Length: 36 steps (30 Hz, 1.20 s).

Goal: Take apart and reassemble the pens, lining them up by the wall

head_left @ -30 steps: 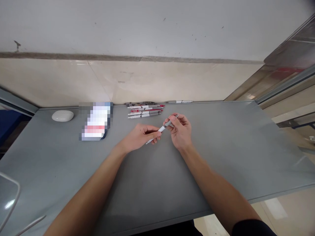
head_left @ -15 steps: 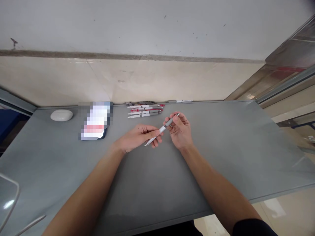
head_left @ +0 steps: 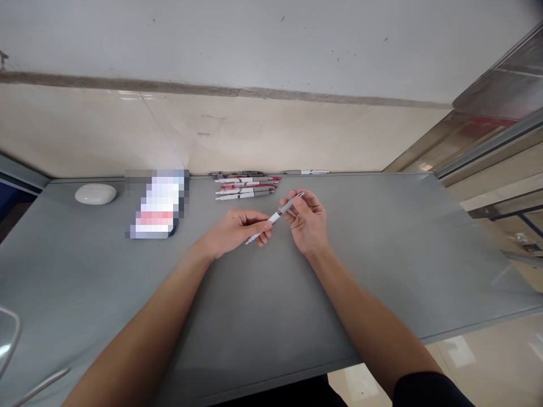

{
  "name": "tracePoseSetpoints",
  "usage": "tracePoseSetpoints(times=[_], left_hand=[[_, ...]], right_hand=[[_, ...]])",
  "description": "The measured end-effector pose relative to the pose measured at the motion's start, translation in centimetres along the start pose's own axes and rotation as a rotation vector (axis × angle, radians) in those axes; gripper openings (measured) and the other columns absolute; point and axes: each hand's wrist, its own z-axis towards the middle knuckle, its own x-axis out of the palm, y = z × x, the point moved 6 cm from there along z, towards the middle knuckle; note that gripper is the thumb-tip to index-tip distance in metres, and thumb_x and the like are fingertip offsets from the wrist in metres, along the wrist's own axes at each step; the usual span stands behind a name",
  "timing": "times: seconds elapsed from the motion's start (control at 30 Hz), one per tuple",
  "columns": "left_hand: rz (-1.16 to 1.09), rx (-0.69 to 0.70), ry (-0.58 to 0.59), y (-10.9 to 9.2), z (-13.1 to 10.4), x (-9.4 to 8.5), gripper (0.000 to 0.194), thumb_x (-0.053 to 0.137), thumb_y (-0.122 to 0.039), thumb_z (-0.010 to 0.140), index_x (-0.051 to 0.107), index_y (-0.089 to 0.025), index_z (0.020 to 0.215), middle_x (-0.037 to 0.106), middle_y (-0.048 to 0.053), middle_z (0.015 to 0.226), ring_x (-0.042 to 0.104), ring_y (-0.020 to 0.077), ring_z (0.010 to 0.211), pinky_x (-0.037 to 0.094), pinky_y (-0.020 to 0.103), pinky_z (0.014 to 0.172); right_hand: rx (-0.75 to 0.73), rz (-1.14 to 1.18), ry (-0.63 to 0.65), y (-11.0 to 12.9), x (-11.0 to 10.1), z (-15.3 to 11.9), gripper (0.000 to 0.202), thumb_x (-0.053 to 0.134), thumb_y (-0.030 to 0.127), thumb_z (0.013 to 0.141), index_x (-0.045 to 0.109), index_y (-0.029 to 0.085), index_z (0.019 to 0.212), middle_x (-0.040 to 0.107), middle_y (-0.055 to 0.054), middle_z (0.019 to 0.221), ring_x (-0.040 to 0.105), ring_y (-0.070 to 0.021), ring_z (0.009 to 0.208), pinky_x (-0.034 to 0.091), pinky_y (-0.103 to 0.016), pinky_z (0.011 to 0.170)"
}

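A white pen (head_left: 275,217) with a grey grip slants between my two hands above the table. Its clicker end points down to the left, its tip up to the right. My left hand (head_left: 236,230) pinches the white barrel between thumb and fingers. With thumb and fingertips, my right hand (head_left: 309,221) holds the grey grip near the tip. Beyond my hands, several pens (head_left: 246,185), some white and grey, some with red parts, lie side by side by the wall. Another white and grey pen (head_left: 306,172) lies alone to their right, along the table's back edge.
A phone (head_left: 156,206) with a blurred-out screen lies on the left of the grey table (head_left: 382,243). Farther left is a white rounded case (head_left: 95,194). A pale cable (head_left: 42,387) runs at the lower left. The tiled wall (head_left: 254,130) borders the table's back.
The view has shifted slightly, so everything sits a little farther left and higher. Both hands keep hold of the pen, with hardly any change in their grip.
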Motion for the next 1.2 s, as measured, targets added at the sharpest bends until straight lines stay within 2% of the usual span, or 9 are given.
tracePoseSetpoints(times=[0.23, 0.33, 0.53, 0.63, 0.8, 0.97, 1.1, 1.2], left_hand=[[-0.014, -0.015, 0.123, -0.7, -0.7, 0.6, 0.032, 0.061, -0.045, 0.088, 0.068, -0.015, 0.085, 0.068, 0.004, 0.08, 0.063, 0.0127, 0.068, 0.051, 0.026, 0.07], [0.027, 0.009, 0.095, -0.6, -0.6, 0.7, 0.032, 0.061, -0.045, 0.088, 0.07, -0.015, 0.085, 0.068, 0.004, 0.079, 0.063, 0.0132, 0.069, 0.051, 0.027, 0.07], [0.098, 0.084, -0.044, -0.1, -0.1, 0.5, 0.029, 0.066, -0.044, 0.084, 0.071, -0.016, 0.09, 0.067, 0.003, 0.076, 0.063, 0.0143, 0.07, 0.052, 0.028, 0.071], [0.083, 0.078, -0.026, -0.1, -0.1, 0.6, 0.029, 0.065, -0.044, 0.085, 0.07, -0.015, 0.088, 0.067, 0.003, 0.076, 0.064, 0.0138, 0.068, 0.053, 0.028, 0.07], [-0.005, 0.013, 0.079, -0.4, -0.6, 1.0, 0.034, 0.062, -0.048, 0.087, 0.069, -0.014, 0.085, 0.069, 0.005, 0.078, 0.064, 0.0138, 0.066, 0.053, 0.027, 0.067], [-0.089, -0.041, 0.163, -0.1, -0.8, 1.3, 0.037, 0.06, -0.05, 0.088, 0.068, -0.014, 0.085, 0.069, 0.006, 0.077, 0.066, 0.015, 0.068, 0.053, 0.027, 0.067], [-0.106, -0.041, 0.154, -0.1, -0.7, 1.3, 0.037, 0.062, -0.05, 0.086, 0.068, -0.014, 0.084, 0.069, 0.006, 0.079, 0.066, 0.0156, 0.069, 0.055, 0.028, 0.068], [-0.021, 0.009, 0.088, -0.4, -0.6, 1.2, 0.034, 0.063, -0.047, 0.086, 0.069, -0.015, 0.082, 0.068, 0.005, 0.076, 0.065, 0.0145, 0.066, 0.054, 0.028, 0.068]], right_hand=[[0.028, 0.032, 0.114, -0.1, 0.2, 0.0, 0.018, 0.081, 0.03, 0.068, 0.068, 0.027, 0.08, 0.069, 0.007, 0.082, 0.07, -0.0116, 0.078, 0.059, -0.025, 0.068], [0.015, 0.028, 0.102, -0.1, 0.2, 0.1, 0.019, 0.081, 0.03, 0.068, 0.065, 0.026, 0.076, 0.067, 0.007, 0.077, 0.068, -0.01, 0.071, 0.058, -0.024, 0.065], [-0.028, 0.023, 0.01, -0.1, 0.1, 0.0, 0.023, 0.081, 0.029, 0.067, 0.059, 0.025, 0.073, 0.062, 0.008, 0.071, 0.064, -0.0086, 0.066, 0.058, -0.025, 0.066], [-0.023, 0.026, 0.016, 0.0, 0.2, -0.1, 0.02, 0.08, 0.029, 0.068, 0.063, 0.025, 0.077, 0.062, 0.008, 0.074, 0.064, -0.0085, 0.068, 0.059, -0.025, 0.068], [0.006, 0.032, 0.083, 0.0, 0.2, -0.2, 0.02, 0.08, 0.034, 0.07, 0.069, 0.027, 0.084, 0.066, 0.006, 0.08, 0.067, -0.0096, 0.072, 0.059, -0.023, 0.064], [0.022, 0.104, 0.091, -0.3, 0.2, -0.2, 0.016, 0.08, 0.033, 0.07, 0.068, 0.028, 0.078, 0.066, 0.008, 0.076, 0.066, -0.0079, 0.07, 0.061, -0.024, 0.07], [0.042, 0.096, 0.051, -0.6, 0.0, -0.1, 0.021, 0.082, 0.035, 0.066, 0.065, 0.028, 0.076, 0.064, 0.008, 0.075, 0.065, -0.0086, 0.07, 0.061, -0.024, 0.067], [0.033, 0.079, 0.033, -0.7, -0.1, 0.0, 0.023, 0.082, 0.035, 0.066, 0.063, 0.027, 0.075, 0.062, 0.008, 0.072, 0.065, -0.0091, 0.069, 0.06, -0.025, 0.066]])
